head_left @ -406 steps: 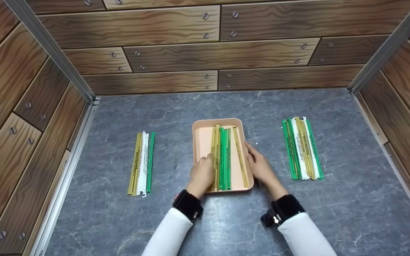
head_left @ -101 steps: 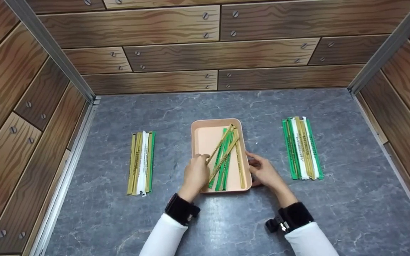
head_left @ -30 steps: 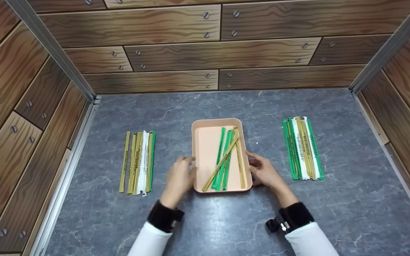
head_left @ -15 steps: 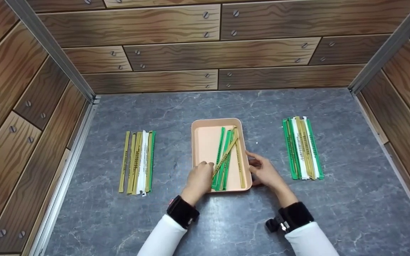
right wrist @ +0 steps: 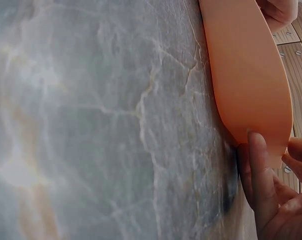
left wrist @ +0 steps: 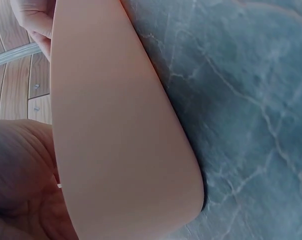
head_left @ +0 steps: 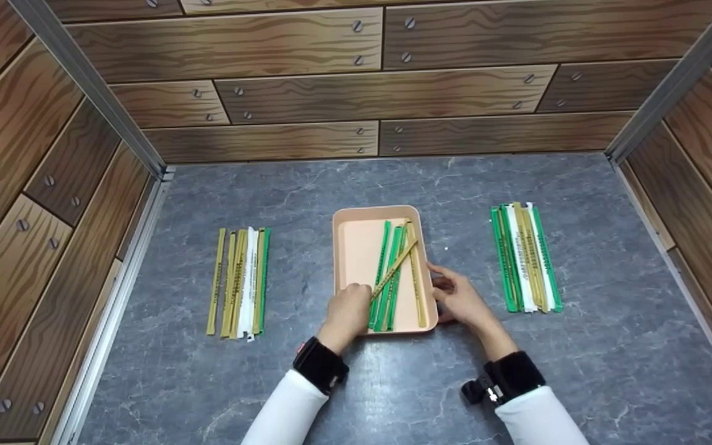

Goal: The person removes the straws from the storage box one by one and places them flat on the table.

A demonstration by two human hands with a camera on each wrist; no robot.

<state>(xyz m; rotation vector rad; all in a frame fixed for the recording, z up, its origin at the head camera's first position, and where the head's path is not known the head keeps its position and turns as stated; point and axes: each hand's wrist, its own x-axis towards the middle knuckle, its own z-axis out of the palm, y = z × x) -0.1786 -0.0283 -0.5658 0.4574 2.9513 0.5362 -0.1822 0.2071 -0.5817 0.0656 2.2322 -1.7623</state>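
Left hand (head_left: 347, 312) at the tray's (head_left: 356, 213) near left corner pinches the near end of a tan strip (head_left: 395, 270); its long axis slants away rightward across green strips (head_left: 387, 272). Right hand (head_left: 462, 301), fingers relaxed, rests against the tray's right wall.

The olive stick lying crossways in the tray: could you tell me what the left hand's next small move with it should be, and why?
Probably lift it clear and carry it left. The left hand pinches the olive stick at its near end, it lies across the green sticks in the tray, and the left pile holds mostly olive ones.
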